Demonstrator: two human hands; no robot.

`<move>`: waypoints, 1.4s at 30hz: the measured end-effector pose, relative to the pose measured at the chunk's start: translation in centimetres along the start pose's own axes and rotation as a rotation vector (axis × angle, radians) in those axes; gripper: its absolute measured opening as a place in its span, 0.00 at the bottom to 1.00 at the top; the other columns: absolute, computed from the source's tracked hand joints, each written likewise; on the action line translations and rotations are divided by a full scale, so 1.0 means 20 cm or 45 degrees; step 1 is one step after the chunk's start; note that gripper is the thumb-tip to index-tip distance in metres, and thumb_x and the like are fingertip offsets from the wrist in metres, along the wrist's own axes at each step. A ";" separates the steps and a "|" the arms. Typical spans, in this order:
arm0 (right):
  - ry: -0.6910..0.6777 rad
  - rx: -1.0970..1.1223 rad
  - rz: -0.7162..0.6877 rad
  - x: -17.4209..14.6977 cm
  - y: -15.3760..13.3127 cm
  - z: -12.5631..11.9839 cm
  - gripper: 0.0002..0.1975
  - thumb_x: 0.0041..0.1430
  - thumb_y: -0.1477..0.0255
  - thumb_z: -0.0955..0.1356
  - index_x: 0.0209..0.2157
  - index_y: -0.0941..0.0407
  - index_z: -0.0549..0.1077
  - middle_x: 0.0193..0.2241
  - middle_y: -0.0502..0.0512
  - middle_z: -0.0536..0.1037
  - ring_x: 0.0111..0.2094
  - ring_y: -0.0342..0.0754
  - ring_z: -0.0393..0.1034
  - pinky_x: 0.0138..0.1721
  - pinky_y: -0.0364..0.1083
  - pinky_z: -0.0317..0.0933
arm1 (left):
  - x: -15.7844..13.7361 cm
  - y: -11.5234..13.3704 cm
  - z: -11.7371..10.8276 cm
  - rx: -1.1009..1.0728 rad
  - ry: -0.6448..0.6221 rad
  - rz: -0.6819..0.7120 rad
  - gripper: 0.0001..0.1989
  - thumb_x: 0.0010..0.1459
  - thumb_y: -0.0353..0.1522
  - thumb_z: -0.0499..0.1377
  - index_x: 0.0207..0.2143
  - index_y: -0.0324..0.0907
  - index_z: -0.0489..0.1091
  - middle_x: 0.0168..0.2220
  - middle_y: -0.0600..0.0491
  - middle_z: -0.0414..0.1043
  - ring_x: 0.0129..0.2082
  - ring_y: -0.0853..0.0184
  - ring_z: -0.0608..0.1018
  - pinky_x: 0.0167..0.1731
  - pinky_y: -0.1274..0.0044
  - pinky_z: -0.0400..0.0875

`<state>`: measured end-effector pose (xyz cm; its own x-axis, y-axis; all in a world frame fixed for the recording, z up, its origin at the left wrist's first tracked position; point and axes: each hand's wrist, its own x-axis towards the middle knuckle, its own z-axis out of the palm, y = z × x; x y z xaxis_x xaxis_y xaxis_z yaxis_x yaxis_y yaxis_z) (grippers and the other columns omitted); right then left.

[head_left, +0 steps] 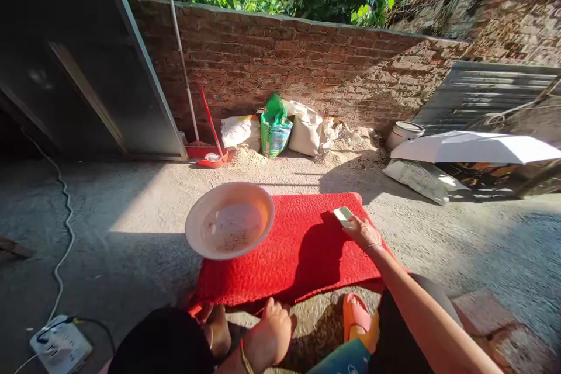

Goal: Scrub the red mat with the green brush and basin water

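Observation:
My right hand (363, 232) reaches over the right part of a red fleecy cloth (289, 245). Its fingers grip one end of a small pale, flat rectangular block (342, 216), whose kind I cannot make out. At the bottom middle, a hand with a yellow band at the wrist, apparently my left hand (274, 333), lies near the cloth's front edge. Its fingers are curled, and what they hold, if anything, is hidden. A wide pale basin (230, 187) stands at the cloth's left end, with dark specks scattered over its bottom.
Sacks (304, 131), a green bag (275, 131) and a red dustpan (213, 158) stand along the brick wall (307, 58). To the right is a white umbrella (473, 147). A power strip (61, 343) and cable lie left. A pink sandal (357, 317) is near the cloth's front.

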<state>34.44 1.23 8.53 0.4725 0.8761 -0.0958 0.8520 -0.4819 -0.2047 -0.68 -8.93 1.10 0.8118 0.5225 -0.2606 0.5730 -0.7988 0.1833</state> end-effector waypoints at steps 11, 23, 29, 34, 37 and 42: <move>-0.020 0.105 -0.426 -0.04 -0.59 0.20 0.23 0.65 0.60 0.71 0.58 0.53 0.78 0.49 0.62 0.77 0.44 0.52 0.74 0.46 0.48 0.64 | 0.12 -0.18 -0.29 0.062 0.001 0.038 0.11 0.68 0.28 0.54 0.45 0.42 0.76 0.42 0.45 0.80 0.45 0.56 0.82 0.52 0.62 0.75; 0.024 -0.003 0.104 0.26 0.10 -0.05 0.23 0.69 0.60 0.68 0.60 0.55 0.78 0.47 0.66 0.76 0.43 0.58 0.75 0.46 0.54 0.65 | 0.15 -0.41 -0.01 0.193 0.508 -0.083 0.41 0.58 0.46 0.71 0.72 0.56 0.63 0.74 0.45 0.61 0.73 0.44 0.63 0.69 0.51 0.62; 0.042 0.122 -0.208 0.21 -0.26 0.06 0.23 0.67 0.59 0.70 0.60 0.51 0.77 0.49 0.62 0.76 0.42 0.54 0.73 0.45 0.51 0.65 | 0.14 -0.40 0.00 0.226 0.540 -0.067 0.39 0.64 0.46 0.66 0.74 0.56 0.58 0.75 0.44 0.59 0.73 0.46 0.62 0.69 0.53 0.59; -0.075 0.156 -0.637 0.05 -0.87 0.28 0.23 0.65 0.58 0.71 0.58 0.50 0.79 0.51 0.60 0.76 0.46 0.54 0.72 0.51 0.51 0.62 | 0.14 -0.43 0.02 0.295 0.480 -0.076 0.42 0.64 0.52 0.64 0.76 0.58 0.54 0.75 0.43 0.57 0.73 0.44 0.63 0.68 0.53 0.58; -0.096 0.133 -0.602 0.08 -0.85 0.29 0.23 0.65 0.58 0.72 0.59 0.48 0.79 0.53 0.58 0.76 0.49 0.54 0.72 0.54 0.51 0.61 | 0.15 -0.44 0.03 0.308 0.485 -0.064 0.43 0.64 0.53 0.63 0.76 0.57 0.54 0.75 0.43 0.58 0.73 0.45 0.63 0.67 0.54 0.58; -0.016 0.046 -0.192 0.27 -0.23 0.05 0.25 0.69 0.61 0.68 0.63 0.58 0.75 0.50 0.67 0.75 0.47 0.57 0.74 0.49 0.53 0.61 | 0.16 -0.43 0.04 0.312 0.597 -0.035 0.37 0.66 0.47 0.64 0.73 0.54 0.60 0.73 0.43 0.62 0.71 0.47 0.66 0.68 0.55 0.58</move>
<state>32.95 8.17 8.06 0.3371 0.9386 -0.0736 0.9041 -0.3445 -0.2526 -3.04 -0.57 -2.05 0.7922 0.5766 0.1998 0.5971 -0.8000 -0.0589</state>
